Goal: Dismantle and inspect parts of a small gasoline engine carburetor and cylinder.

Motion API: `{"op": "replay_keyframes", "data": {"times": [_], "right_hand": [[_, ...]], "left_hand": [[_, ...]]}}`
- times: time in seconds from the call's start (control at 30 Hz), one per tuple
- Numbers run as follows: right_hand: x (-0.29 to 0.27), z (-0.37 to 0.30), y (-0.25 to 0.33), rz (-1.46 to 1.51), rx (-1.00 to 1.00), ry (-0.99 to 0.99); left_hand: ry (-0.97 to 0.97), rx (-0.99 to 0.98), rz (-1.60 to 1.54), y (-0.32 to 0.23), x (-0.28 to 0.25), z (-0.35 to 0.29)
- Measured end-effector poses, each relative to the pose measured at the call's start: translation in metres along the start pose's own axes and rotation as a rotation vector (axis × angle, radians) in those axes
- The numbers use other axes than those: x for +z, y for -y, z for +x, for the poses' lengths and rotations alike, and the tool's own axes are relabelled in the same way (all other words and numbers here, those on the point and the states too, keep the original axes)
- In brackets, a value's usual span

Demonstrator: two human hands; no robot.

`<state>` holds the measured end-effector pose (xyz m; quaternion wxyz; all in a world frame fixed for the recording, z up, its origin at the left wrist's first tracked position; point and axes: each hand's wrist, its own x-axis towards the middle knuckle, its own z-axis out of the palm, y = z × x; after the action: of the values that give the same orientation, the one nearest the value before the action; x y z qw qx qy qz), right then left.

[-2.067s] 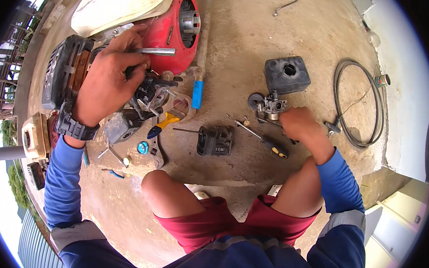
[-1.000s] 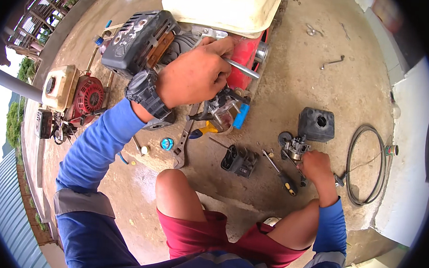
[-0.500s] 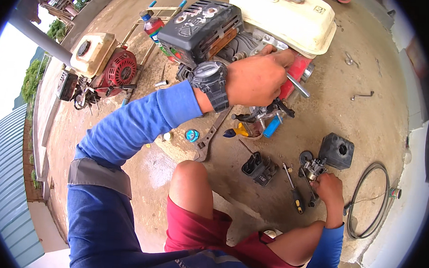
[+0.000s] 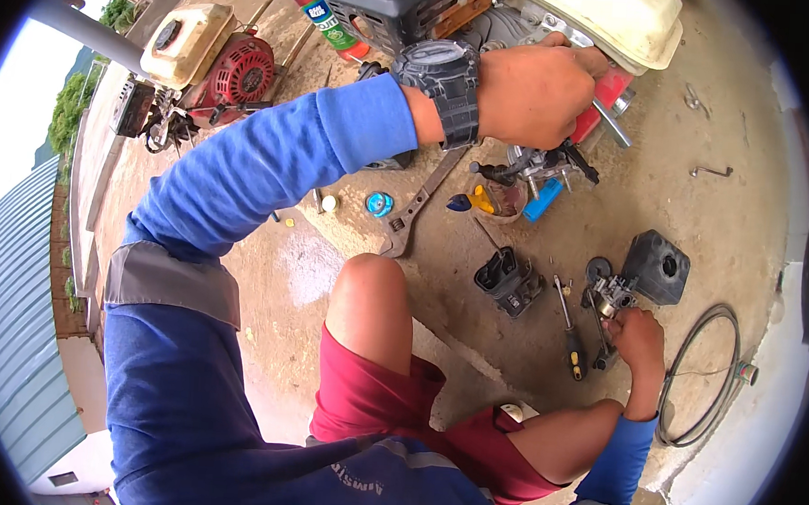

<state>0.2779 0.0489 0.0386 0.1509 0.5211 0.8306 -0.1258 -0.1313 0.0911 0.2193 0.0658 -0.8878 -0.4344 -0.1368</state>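
My left hand (image 4: 539,94), with a black watch at the wrist, is closed against the engine (image 4: 492,36) with the cream fuel tank. A shiny metal rod (image 4: 611,124) sticks out beside its knuckles; the fingers' far side is hidden. Low on the right, my right hand (image 4: 638,339) has its fingers closed on a small metal carburetor (image 4: 610,297) at floor level. Against the carburetor stands a black box-shaped cover (image 4: 658,268) with a round hole. A screwdriver (image 4: 570,332) with a black and yellow handle lies to its left.
A black plastic housing (image 4: 509,282), an adjustable wrench (image 4: 416,212) and a blue cap (image 4: 380,205) lie on the concrete. Yellow-handled pliers (image 4: 477,200) rest by a bowl (image 4: 509,203). A coiled black hose (image 4: 701,372) lies right. A second engine (image 4: 240,71) stands left; a bottle (image 4: 331,17) stands behind.
The view has shifted, so the engine and floor items sit higher and further right. Both hands keep their places, left at the engine and right on the carburetor.
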Motion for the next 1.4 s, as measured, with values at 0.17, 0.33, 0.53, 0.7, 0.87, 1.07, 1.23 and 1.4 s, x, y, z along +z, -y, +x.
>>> {"op": "replay_keyframes", "data": {"times": [0.17,0.33,0.53,0.7,0.87,1.07,1.23,1.4], "right_hand": [[-0.004,-0.002,0.007,0.029,-0.014,-0.012],[-0.008,-0.008,0.006,0.07,0.013,-0.048],[-0.007,-0.004,0.003,0.042,0.0,-0.039],[-0.008,-0.004,0.006,0.039,0.02,0.003],[-0.006,-0.004,-0.003,0.047,0.001,-0.013],[-0.008,-0.002,-0.001,0.061,0.024,-0.019],[-0.012,-0.002,0.002,0.016,0.028,0.02],[-0.013,-0.002,0.0,0.039,0.027,0.044]], "left_hand": [[-0.115,-0.02,-0.014,0.0,0.007,-0.008],[0.026,-0.016,-0.026,0.001,-0.003,0.003],[0.041,0.066,-0.195,-0.005,-0.019,-0.001],[0.097,0.007,-0.209,-0.008,-0.016,-0.003],[0.058,-0.018,-0.094,-0.008,-0.017,-0.001],[0.082,-0.091,-0.097,-0.011,-0.018,0.002],[0.021,-0.089,-0.184,-0.017,-0.015,0.006],[0.008,-0.11,-0.191,-0.02,-0.017,0.007]]}}
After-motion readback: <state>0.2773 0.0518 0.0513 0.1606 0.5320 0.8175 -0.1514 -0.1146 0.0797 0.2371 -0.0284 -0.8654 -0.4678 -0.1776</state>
